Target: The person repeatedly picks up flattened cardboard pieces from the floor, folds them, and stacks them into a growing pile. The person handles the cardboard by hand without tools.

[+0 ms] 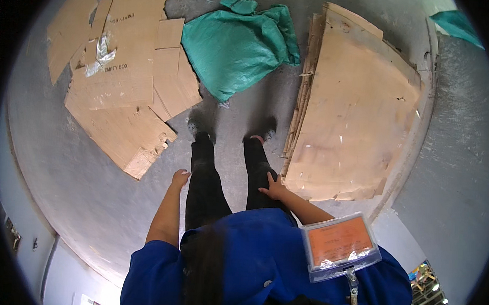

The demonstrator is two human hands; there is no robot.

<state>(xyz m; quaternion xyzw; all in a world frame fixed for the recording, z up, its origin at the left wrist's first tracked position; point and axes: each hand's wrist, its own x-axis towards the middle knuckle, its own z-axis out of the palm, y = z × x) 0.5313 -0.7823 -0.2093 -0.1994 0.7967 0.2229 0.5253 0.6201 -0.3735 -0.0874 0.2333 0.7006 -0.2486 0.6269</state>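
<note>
My left hand point(181, 177) hangs beside my left thigh, foreshortened. Most of its fingers are turned out of sight, and no held thing shows. My right hand point(274, 187) rests against my right thigh with thumb and fingers apart, holding nothing. Past my feet lies a crumpled green woven plastic sack point(235, 46). Flattened brown cardboard boxes point(124, 84) with torn edges spread over the floor to the left. On the right, nearest my right hand, is a stack of flat cardboard sheets point(355, 114).
Grey concrete floor point(47, 119) runs around the cardboard. A raised edge point(429, 106) curves along the right side. Another green piece of sheeting point(457, 26) is at the upper right. A clear badge holder with an orange card point(341, 244) hangs on my blue shirt.
</note>
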